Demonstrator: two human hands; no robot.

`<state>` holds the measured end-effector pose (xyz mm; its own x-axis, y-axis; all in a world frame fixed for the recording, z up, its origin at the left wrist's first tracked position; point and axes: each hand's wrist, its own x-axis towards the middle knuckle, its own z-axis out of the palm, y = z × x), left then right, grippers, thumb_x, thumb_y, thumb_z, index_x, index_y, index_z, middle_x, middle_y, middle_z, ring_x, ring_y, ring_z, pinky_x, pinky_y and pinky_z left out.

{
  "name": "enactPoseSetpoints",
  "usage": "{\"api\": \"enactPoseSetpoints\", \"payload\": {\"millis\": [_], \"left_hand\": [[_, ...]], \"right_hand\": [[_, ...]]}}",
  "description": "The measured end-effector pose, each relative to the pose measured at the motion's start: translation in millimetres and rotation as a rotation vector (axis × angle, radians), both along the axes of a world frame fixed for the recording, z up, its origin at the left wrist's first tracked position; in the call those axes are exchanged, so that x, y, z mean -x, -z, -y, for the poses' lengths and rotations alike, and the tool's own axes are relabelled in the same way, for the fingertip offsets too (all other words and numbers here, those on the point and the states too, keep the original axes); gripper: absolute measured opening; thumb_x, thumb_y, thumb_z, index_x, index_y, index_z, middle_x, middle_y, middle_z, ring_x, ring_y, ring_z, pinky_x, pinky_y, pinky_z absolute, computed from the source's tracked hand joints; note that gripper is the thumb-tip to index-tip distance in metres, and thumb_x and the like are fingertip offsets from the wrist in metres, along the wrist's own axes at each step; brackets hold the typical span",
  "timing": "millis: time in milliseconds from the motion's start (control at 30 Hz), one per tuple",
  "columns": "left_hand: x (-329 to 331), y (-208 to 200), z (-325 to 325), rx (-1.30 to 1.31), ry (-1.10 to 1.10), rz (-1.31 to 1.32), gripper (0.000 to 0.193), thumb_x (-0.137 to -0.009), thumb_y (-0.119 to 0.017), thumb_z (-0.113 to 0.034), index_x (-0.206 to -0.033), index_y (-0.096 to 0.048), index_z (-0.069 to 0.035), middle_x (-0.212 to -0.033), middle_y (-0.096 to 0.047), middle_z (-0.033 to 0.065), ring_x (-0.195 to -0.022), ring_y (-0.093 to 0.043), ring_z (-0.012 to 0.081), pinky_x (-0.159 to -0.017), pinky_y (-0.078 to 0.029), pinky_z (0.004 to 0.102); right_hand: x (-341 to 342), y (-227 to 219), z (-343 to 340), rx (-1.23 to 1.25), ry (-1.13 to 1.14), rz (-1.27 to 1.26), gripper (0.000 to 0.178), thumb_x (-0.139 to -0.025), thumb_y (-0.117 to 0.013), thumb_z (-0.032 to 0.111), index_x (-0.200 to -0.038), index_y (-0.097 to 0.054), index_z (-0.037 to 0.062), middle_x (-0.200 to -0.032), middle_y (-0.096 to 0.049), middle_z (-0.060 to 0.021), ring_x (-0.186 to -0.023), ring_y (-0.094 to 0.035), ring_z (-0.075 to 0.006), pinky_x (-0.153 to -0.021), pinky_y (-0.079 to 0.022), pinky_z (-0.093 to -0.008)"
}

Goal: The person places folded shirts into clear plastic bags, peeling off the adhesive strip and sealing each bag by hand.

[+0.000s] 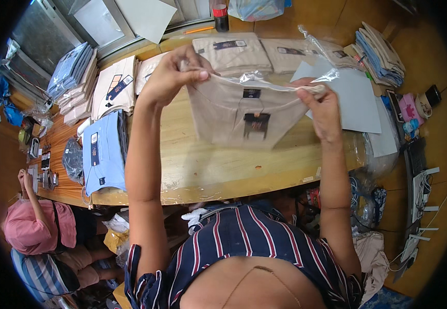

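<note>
Nearest to you is your dark blue shirt with red and white stripes, just before the near edge of the pale wooden tabletop. At the near left corner of this tabletop lies a stack of folded light blue garments with dark tags.

In front of you, above the middle of the tabletop, hangs a folded beige garment with two dark labels, shiny clear plastic along its upper edge. Your left hand pinches its upper left corner, thumb and fingers closed together. Your right hand pinches the upper right corner, the fingers closed in the same manner. I cannot tell if the fingers hold cloth, plastic or both. Whether its lower edge touches the wood, I cannot tell also.

Beyond your right hand, toward the right edge of the tabletop, lies a large white flat sheet. Along the far edge are folded beige garments with dark tags. At the far right corner stands a leaning stack of beige and blue garments. Farthest, behind the beige row, stands a dark bottle with red label.
</note>
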<state>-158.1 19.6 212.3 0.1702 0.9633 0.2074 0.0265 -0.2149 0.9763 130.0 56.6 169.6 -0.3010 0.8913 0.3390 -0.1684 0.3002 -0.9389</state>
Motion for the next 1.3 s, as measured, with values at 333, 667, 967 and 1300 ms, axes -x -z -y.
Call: {"api": "enactPoseSetpoints", "payload": {"millis": [333,667,967,1300], "left_hand": [[-50,191,108,-0.345,0.048,-0.774,0.016,-0.059,-0.062,-0.004,-0.07,-0.05,-0.002,-0.086,-0.053,0.0086,-0.086,-0.05,0.0253,-0.074,-0.041,0.031],[-65,222,137,-0.086,-0.273,-0.491,0.011,-0.078,-0.052,-0.007,-0.071,-0.05,0.002,-0.061,-0.056,0.0119,-0.054,-0.057,0.0238,-0.052,-0.045,0.0278],[-97,227,116,0.173,-0.815,-0.652,0.022,-0.079,-0.05,-0.011,-0.061,-0.043,0.0,-0.046,-0.046,0.0154,-0.039,-0.048,0.0263,-0.039,-0.036,0.0337],[-94,221,97,0.301,-0.662,-1.296,0.014,-0.076,-0.052,-0.02,-0.071,-0.051,-0.007,-0.062,-0.057,0.015,-0.059,-0.056,0.029,-0.048,-0.043,0.0372]], "right_hand": [[-71,156,65,-0.598,-0.111,0.676,0.012,-0.064,-0.059,-0.002,-0.073,-0.062,0.0042,-0.084,-0.06,-0.0075,-0.089,-0.054,-0.0227,-0.078,-0.041,-0.0327],[-74,191,83,0.124,0.178,0.408,0.009,-0.078,-0.052,0.006,-0.076,-0.055,-0.002,-0.068,-0.057,-0.0073,-0.064,-0.053,-0.0119,-0.059,-0.042,-0.0231],[-35,195,62,0.009,0.623,0.917,0.02,-0.075,-0.051,0.017,-0.065,-0.051,-0.0002,-0.062,-0.054,-0.0168,-0.056,-0.052,-0.0342,-0.051,-0.04,-0.0403],[-15,173,64,-0.18,0.762,1.569,0.018,-0.073,-0.05,0.019,-0.088,-0.054,0.0098,-0.083,-0.05,-0.0094,-0.078,-0.05,-0.0277,-0.066,-0.038,-0.0415]]}}
